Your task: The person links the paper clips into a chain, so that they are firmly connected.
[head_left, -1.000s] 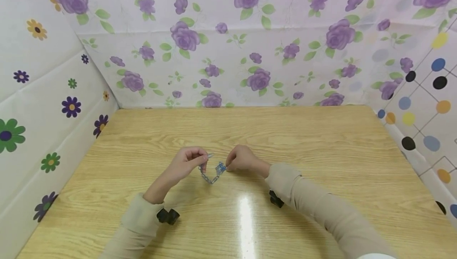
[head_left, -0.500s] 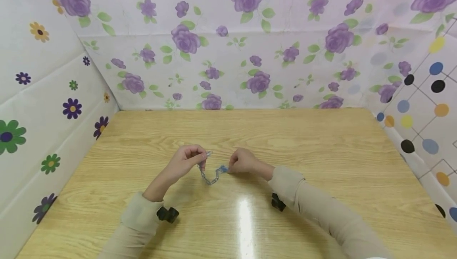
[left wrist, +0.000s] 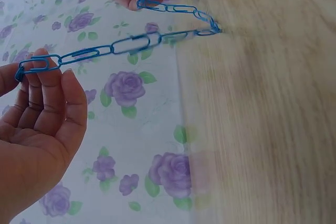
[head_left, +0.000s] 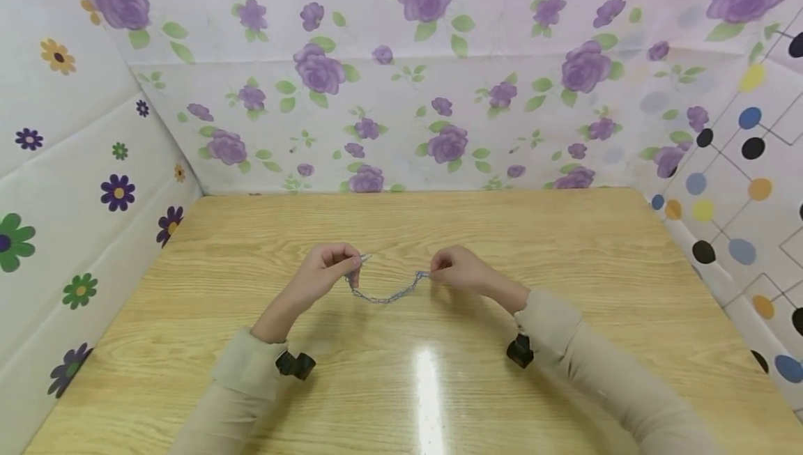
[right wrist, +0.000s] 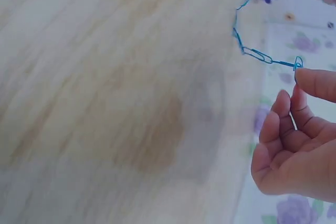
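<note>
A chain of linked blue paper clips [head_left: 384, 300] sags in a shallow curve between the two hands, held at both ends. My left hand [head_left: 326, 268] pinches one end between thumb and index finger; a clip tip sticks out past the fingertips. At the other end, my right hand [head_left: 467, 270] pinches the last clip between thumb and index finger. The separate links of the paper clip chain [left wrist: 134, 43] show in the left wrist view. In the right wrist view the clip nearest the right thumb [right wrist: 317, 84] stands at an angle to its neighbour.
Beneath the hands lies a wood-grain table [head_left: 401, 232] with a bright light reflection near its front. Flowered sheets [head_left: 401, 120] rise behind it and on the left, a dotted one [head_left: 728, 232] on the right. Each wrist carries a small black camera [head_left: 295, 365].
My right hand has moved right and slightly up, away from the left. The bunched clips beside it have drawn out into one longer, flatter curve. The left hand has hardly moved.
</note>
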